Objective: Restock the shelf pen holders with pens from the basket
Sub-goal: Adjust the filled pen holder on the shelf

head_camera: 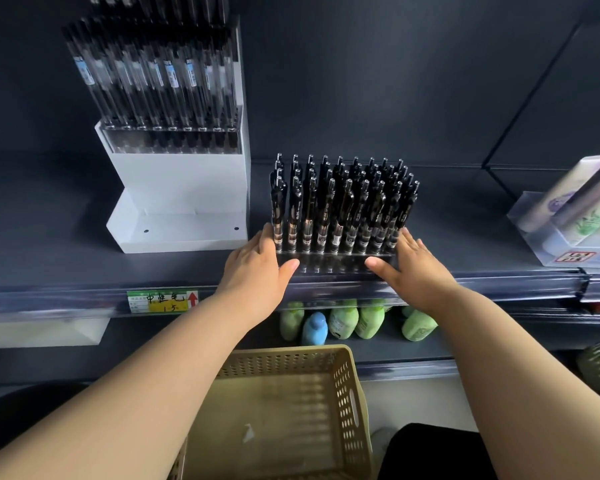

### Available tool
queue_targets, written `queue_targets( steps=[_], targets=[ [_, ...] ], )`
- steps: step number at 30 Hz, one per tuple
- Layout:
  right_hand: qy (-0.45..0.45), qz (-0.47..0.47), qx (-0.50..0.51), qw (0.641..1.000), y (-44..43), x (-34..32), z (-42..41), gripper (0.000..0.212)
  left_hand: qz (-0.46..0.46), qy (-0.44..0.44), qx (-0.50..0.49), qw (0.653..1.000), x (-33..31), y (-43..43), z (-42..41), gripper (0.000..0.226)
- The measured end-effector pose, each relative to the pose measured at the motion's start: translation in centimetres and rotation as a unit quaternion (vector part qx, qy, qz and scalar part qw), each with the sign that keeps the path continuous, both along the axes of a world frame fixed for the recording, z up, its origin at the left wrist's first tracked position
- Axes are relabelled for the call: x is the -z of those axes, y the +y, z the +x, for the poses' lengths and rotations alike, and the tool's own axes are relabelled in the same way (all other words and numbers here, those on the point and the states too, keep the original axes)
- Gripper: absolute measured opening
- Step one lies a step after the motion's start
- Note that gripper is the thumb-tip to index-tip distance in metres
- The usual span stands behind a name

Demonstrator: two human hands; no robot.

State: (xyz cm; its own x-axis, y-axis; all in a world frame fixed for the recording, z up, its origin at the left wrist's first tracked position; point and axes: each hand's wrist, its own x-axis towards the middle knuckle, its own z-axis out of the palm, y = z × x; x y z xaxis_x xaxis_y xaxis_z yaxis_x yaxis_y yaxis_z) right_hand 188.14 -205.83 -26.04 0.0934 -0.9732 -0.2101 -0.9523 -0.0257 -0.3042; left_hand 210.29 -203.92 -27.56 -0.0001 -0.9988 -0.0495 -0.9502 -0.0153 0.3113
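Hands are working the head view, both up at the shelf [66, 258]. Left hand [255, 268] is lying against the left end of the clear holder [333, 263], fingers straight and together, thumb reaching across the front face. Right hand [414, 268] is mirroring it on the right end, fingers flat along the side, thumb stretching in across the front. Neither hand is curling round anything; both are pressing flat on the holder, with no pen in either.

Black pens [329, 209] are standing upright in the holder in packed rows, clips up. The holder is sitting near the front edge of the shelf.

Just left, a white stand [184, 181] is carrying a row of clear-barrelled pens [153, 77], leaning back. A green and yellow price tag [162, 301] is showing on the shelf lip below it.

Green bottles [342, 320] and a blue one are sitting on the lower shelf. The tan basket [350, 393] is sitting lowest in the view, between the forearms, showing its bare floor and one small white scrap.
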Motion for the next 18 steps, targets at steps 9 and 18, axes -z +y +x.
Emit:
queue_targets(
  steps=[9, 18],
  targets=[
    [-0.010, -0.029, 0.005, 1.000, 0.3, -1.0, -0.1, 0.079, -0.049, -0.031, 0.010, 0.998, -1.1, 0.2, 0.0, 0.069],
    [-0.072, -0.094, 0.003, 0.993, -0.4, -3.6, 2.3, 0.085, -0.079, -0.019, -0.031, 0.996, -4.6, 0.4, 2.4, 0.069]
  ],
)
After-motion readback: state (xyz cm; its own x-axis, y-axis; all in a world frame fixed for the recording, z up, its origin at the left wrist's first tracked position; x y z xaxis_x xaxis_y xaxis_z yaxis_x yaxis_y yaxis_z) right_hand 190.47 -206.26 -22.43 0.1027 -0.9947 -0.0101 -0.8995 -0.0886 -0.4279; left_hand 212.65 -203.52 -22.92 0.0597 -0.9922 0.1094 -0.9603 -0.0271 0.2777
